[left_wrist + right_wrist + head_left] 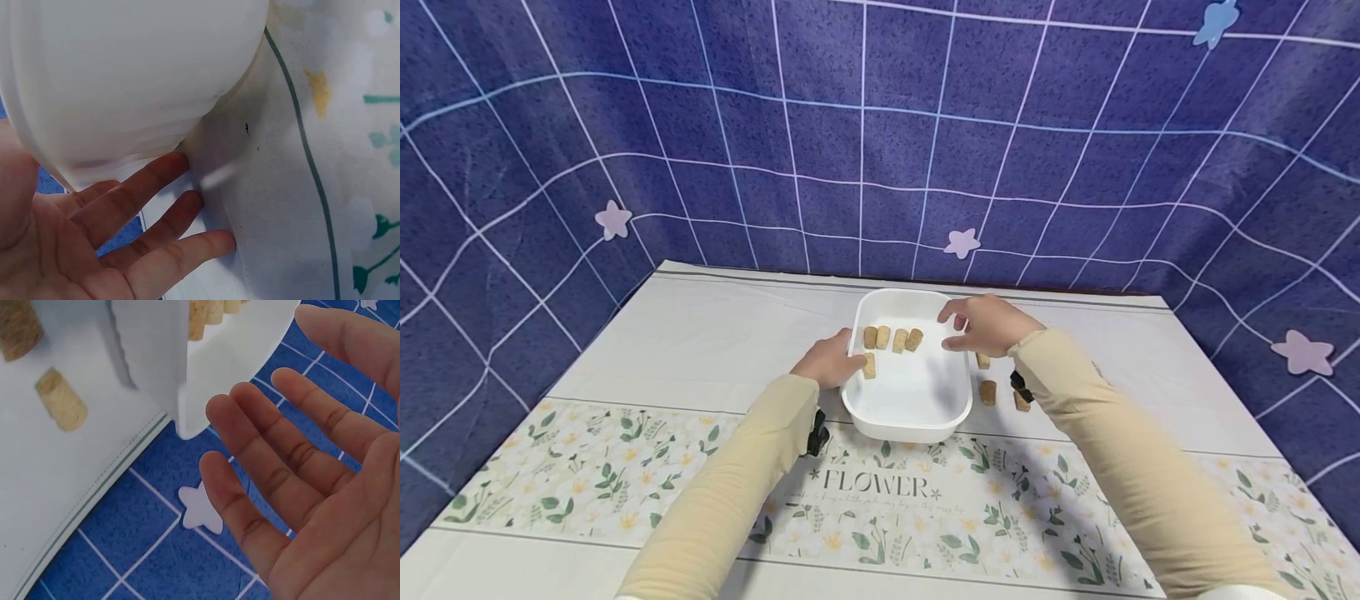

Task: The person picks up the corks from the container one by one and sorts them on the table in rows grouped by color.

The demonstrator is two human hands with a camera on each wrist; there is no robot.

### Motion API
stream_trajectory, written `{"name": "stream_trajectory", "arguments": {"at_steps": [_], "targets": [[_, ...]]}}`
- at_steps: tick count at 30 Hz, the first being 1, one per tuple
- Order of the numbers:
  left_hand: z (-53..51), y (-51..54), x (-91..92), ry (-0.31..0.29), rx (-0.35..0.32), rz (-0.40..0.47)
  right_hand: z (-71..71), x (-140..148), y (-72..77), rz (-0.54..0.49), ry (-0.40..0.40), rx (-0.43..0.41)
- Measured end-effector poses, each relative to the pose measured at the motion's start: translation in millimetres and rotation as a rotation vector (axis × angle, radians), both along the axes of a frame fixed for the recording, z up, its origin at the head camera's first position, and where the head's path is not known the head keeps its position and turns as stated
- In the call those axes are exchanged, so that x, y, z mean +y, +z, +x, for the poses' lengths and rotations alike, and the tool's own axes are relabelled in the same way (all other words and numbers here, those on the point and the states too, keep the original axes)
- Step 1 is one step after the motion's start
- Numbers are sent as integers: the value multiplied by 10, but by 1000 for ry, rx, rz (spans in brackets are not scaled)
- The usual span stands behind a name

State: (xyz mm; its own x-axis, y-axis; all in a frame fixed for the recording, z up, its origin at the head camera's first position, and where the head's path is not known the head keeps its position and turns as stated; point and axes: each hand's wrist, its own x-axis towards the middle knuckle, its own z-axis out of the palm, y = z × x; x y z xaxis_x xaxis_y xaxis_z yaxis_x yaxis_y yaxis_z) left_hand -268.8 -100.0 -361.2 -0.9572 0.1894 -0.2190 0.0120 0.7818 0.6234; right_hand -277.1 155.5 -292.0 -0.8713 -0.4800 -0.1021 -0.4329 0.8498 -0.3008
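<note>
A white rectangular tub (917, 408) stands on the table with several corks (883, 337) lying in its far left part. My left hand (829, 362) holds the tub's left side, thumb hooked over the rim beside a cork (869, 367). In the left wrist view, the other fingers (134, 194) spread along the outer wall and down toward the tablecloth. Over the tub's far right corner is my right hand (988, 323), its fingers apart and nothing between them. The right wrist view shows that palm (337, 537) bare.
Right of the tub, loose corks lie on the table, among them a darker cork (988, 392) and another cork (1022, 401) partly under the right wrist. A flower-printed cloth strip (700, 475) crosses the tabletop. Behind hangs a blue gridded curtain (880, 142).
</note>
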Motion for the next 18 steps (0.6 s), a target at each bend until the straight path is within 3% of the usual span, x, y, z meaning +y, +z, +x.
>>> {"name": "stream_trajectory", "arguments": {"at_steps": [9,18], "targets": [[12,-2,3,8,0,-3,-5,-236,-5,8,11,-25],[7,2,-7,2,3,-8,-52,-485,-35,11,75,-34]]}}
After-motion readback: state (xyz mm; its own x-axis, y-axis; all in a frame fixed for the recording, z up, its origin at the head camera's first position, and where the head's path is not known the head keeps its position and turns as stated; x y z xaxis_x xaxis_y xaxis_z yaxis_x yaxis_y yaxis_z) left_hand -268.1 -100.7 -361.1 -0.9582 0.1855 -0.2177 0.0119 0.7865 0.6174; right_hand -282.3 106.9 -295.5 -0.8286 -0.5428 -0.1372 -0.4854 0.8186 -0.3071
